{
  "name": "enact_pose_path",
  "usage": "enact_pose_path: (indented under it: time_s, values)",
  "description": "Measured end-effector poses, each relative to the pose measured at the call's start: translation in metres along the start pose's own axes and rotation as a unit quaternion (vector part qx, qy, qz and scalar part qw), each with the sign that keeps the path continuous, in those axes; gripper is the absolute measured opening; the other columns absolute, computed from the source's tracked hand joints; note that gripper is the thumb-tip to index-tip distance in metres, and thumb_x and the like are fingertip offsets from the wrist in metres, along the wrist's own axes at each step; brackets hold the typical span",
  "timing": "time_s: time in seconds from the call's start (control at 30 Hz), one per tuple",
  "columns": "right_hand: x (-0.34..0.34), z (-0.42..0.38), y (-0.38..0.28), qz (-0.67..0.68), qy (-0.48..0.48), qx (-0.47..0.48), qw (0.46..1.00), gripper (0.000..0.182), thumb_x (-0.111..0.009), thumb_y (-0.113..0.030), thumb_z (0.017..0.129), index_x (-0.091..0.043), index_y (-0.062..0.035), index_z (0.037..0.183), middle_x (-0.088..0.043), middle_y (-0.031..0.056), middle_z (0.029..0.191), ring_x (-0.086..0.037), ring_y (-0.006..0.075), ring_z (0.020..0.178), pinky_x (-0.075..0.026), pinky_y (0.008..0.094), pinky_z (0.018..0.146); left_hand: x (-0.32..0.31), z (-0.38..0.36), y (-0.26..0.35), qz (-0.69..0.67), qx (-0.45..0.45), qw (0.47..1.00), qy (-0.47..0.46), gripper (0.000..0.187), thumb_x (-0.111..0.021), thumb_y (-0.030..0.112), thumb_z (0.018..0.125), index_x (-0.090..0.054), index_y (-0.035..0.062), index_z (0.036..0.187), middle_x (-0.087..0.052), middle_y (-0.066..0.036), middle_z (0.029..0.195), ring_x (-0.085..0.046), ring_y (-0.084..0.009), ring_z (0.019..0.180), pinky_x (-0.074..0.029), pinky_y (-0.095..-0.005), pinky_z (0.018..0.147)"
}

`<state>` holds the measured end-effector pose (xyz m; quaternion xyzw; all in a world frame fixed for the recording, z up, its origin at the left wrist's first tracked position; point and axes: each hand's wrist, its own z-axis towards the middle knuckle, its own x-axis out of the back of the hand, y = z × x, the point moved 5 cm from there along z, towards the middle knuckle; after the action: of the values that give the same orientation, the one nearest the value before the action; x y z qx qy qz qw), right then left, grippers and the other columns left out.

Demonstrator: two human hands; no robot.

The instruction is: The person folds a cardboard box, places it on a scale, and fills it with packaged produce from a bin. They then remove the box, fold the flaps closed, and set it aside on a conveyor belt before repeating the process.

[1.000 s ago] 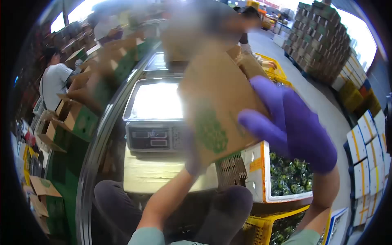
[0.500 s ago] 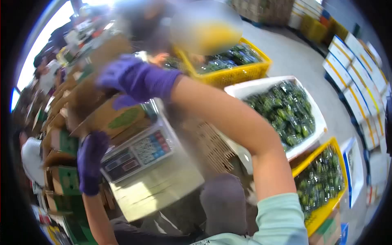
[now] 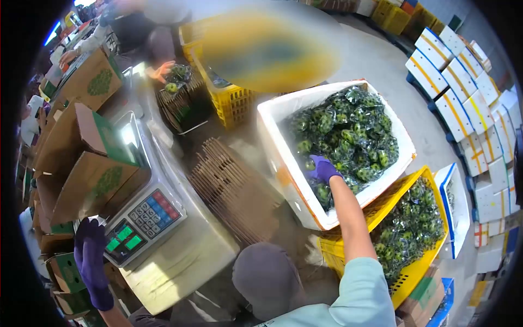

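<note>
My right hand (image 3: 325,168), in a purple glove, reaches into a white foam box (image 3: 297,188) and touches clear bags of green produce (image 3: 351,131). Its visible fingers look apart, and no bag is lifted. My left hand (image 3: 91,261), also gloved in purple, is at the left edge of a digital scale (image 3: 144,218), just below an open cardboard carton (image 3: 103,180). Its fingers stretch upward, open, holding nothing that I can see. On the scale's platform the carton stands with its flaps up; its inside is mostly hidden. The scale display glows green.
Flattened cardboard sheets (image 3: 234,188) stand between scale and foam box. A yellow crate (image 3: 403,289) of bagged produce sits at right. Across from me, a co-worker's hand (image 3: 160,71) holds a bag. A blurred yellow shape (image 3: 267,49) covers the top. White boxes (image 3: 463,103) are stacked far right.
My right hand has moved from above the carton to the foam box on the right. My left hand stays beside the scale. The view has shifted, and the display is now lit green.
</note>
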<state>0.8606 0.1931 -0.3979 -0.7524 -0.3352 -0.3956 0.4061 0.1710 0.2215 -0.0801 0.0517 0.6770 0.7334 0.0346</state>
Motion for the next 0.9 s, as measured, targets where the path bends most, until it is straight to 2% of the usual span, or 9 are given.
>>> enact_pose_path:
  time_s: [0.13, 0.23, 0.33, 0.47, 0.6, 0.67, 0.73, 0.83, 0.9]
  values:
    - [0.022, 0.005, 0.001, 0.066, -0.030, -0.032, 0.997, 0.077, -0.081, -0.056, 0.064, -0.062, -0.0062, 0.120, -0.067, 0.0170, 0.110, -0.064, 0.0332, 0.102, -0.048, 0.0376, 0.089, 0.013, -0.022, 0.010, 0.041, 0.000, 0.998, 0.042, 0.048, -0.048, 0.021, 0.100, -0.040, -0.0016, 0.141, -0.050, -0.018, 0.137, -0.053, -0.0268, 0.123, -0.042, -0.0382, 0.104]
    - [0.040, -0.027, -0.017, 0.324, 0.053, 0.116, 0.937, 0.043, -0.073, -0.039, 0.081, -0.067, -0.0024, 0.102, -0.065, 0.0034, 0.082, -0.058, 0.0129, 0.075, -0.048, 0.0312, 0.068, 0.013, -0.046, 0.052, 0.261, -0.240, 0.921, 0.163, 0.053, -0.056, 0.020, 0.095, -0.041, -0.0048, 0.139, -0.049, -0.020, 0.137, -0.050, -0.0291, 0.125, -0.039, -0.0389, 0.106]
    - [0.071, -0.034, -0.033, 0.618, -0.043, 0.093, 0.780, 0.034, -0.051, -0.034, 0.097, -0.063, -0.0078, 0.116, -0.068, 0.0023, 0.097, -0.065, 0.0162, 0.083, -0.053, 0.0312, 0.076, -0.015, -0.055, 0.123, 0.576, -0.405, 0.662, 0.258, 0.059, -0.064, 0.022, 0.090, -0.042, -0.0057, 0.137, -0.047, -0.020, 0.139, -0.042, -0.0312, 0.132, -0.031, -0.0423, 0.112]
    - [0.193, -0.073, -0.142, 0.665, 0.022, 0.286, 0.690, 0.048, -0.046, -0.039, 0.100, -0.049, -0.0034, 0.132, -0.060, 0.0066, 0.121, -0.061, 0.0185, 0.105, -0.051, 0.0341, 0.088, 0.015, -0.018, 0.114, 0.542, -0.372, 0.726, 0.203, 0.072, -0.073, 0.019, 0.082, -0.038, -0.0002, 0.141, -0.039, -0.022, 0.144, -0.038, -0.0360, 0.135, -0.033, -0.0429, 0.110]
    - [0.312, -0.182, -0.315, 0.494, 0.254, 0.533, 0.638, 0.049, -0.052, -0.017, 0.098, -0.037, -0.0037, 0.142, -0.050, 0.0099, 0.133, -0.051, 0.0183, 0.118, -0.044, 0.0369, 0.100, 0.021, 0.012, 0.045, 0.321, -0.273, 0.897, 0.137, 0.082, -0.075, 0.011, 0.077, -0.030, 0.0000, 0.144, -0.036, -0.024, 0.143, -0.038, -0.0393, 0.132, -0.035, -0.0419, 0.108]
    - [0.315, -0.248, -0.415, 0.383, 0.382, 0.581, 0.608, 0.056, -0.064, -0.008, 0.087, -0.040, -0.0030, 0.138, -0.051, 0.0099, 0.131, -0.054, 0.0203, 0.112, -0.047, 0.0356, 0.094, 0.004, 0.001, 0.057, 0.452, -0.372, 0.789, 0.188, 0.083, -0.073, 0.011, 0.078, -0.024, -0.0020, 0.145, -0.037, -0.027, 0.140, -0.039, -0.0416, 0.131, -0.035, -0.0430, 0.107]
    - [0.298, -0.294, -0.508, 0.234, 0.479, 0.610, 0.586, 0.052, -0.078, -0.018, 0.075, -0.050, -0.0039, 0.117, -0.056, 0.0094, 0.110, -0.058, 0.0229, 0.092, -0.050, 0.0352, 0.078, -0.002, -0.004, 0.062, 0.442, -0.372, 0.796, 0.181, 0.089, -0.074, 0.015, 0.075, -0.022, -0.0030, 0.145, -0.032, -0.033, 0.141, -0.037, -0.0474, 0.130, -0.034, -0.0453, 0.107]
    - [0.225, -0.271, -0.613, -0.015, 0.404, 0.626, 0.667, 0.045, -0.070, -0.047, 0.079, -0.059, -0.0080, 0.099, -0.063, 0.0131, 0.087, -0.064, 0.0315, 0.075, -0.050, 0.0416, 0.064, -0.003, -0.008, 0.066, 0.413, -0.361, 0.816, 0.186, 0.087, -0.075, 0.016, 0.074, -0.025, -0.0021, 0.143, -0.031, -0.034, 0.142, -0.037, -0.0485, 0.129, -0.035, -0.0456, 0.107]
    - [0.184, -0.235, -0.626, -0.057, 0.200, 0.661, 0.721, 0.030, -0.059, -0.033, 0.088, -0.063, -0.0029, 0.086, -0.065, 0.0154, 0.082, -0.064, 0.0348, 0.080, -0.051, 0.0424, 0.072, -0.004, -0.009, 0.069, 0.455, -0.378, 0.790, 0.162, 0.084, -0.075, 0.018, 0.074, -0.028, -0.0003, 0.141, -0.031, -0.034, 0.142, -0.038, -0.0481, 0.129, -0.036, -0.0463, 0.107]
